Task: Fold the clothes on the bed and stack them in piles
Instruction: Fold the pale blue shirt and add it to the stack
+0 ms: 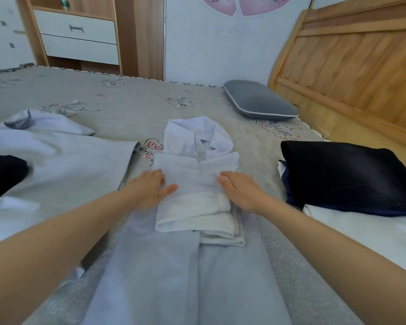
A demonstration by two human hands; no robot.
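**Pressing a half-folded white shirt flat at mid-bed**

Item: white collared shirt, lying on the grey patterned mattress, collar end away from the person, sleeves crossed over the chest, a doubled-up cuff band across the near edge of the fold. The long tail runs unfolded toward the camera.

Hands: left hand and right hand, set apart on either side of the folded part, fingers straight and flat on the cloth, gripping nothing.

Neighbouring lots: pale garment spread out at left; dark folded pile at right (white cloth beneath it); grey pillow by the wooden headboard.

Risks, as judged:
- Lifting the palms may let the layered sleeves spring open, since nothing pins them.
- Bringing the tail up off-centre would leave a lopsided packet.
- Carrying the shirt to a pile with one hand may spill the loose cuffs.
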